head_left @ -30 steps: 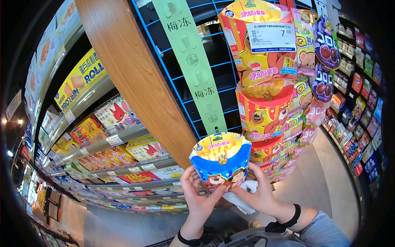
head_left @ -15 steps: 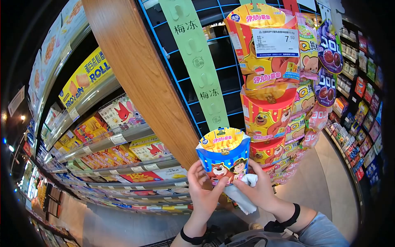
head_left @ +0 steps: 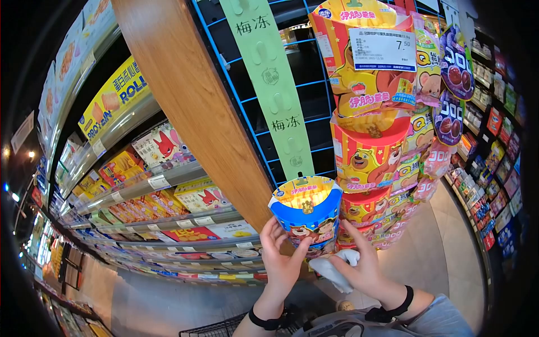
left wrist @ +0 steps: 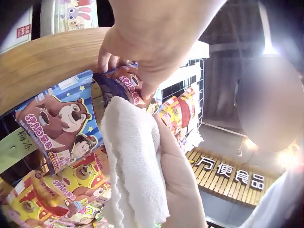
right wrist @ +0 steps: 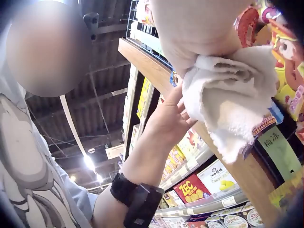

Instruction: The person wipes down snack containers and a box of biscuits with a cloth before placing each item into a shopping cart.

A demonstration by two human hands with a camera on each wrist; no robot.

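Fingers of the left hand (head_left: 282, 259) are curled around the lower left of a blue cup-shaped snack packet printed with cartoon bears (head_left: 307, 213), held up before the green hanging strip (head_left: 272, 90), while a crumpled white cloth (head_left: 332, 268) is clutched in the right hand (head_left: 362, 268) just beneath the packet.

The snack pack (head_left: 306, 216) you're holding is showing blue and white stripes with a yellow top and brown cartoon bears on the front. The cloth (head_left: 331, 268) you're carrying is looking plain white. The hanging packs (head_left: 365, 154) beside it are going red and yellow with bears too, and the strip (head_left: 269, 90) on the blue wire grid (head_left: 314, 84) is glowing pale green.
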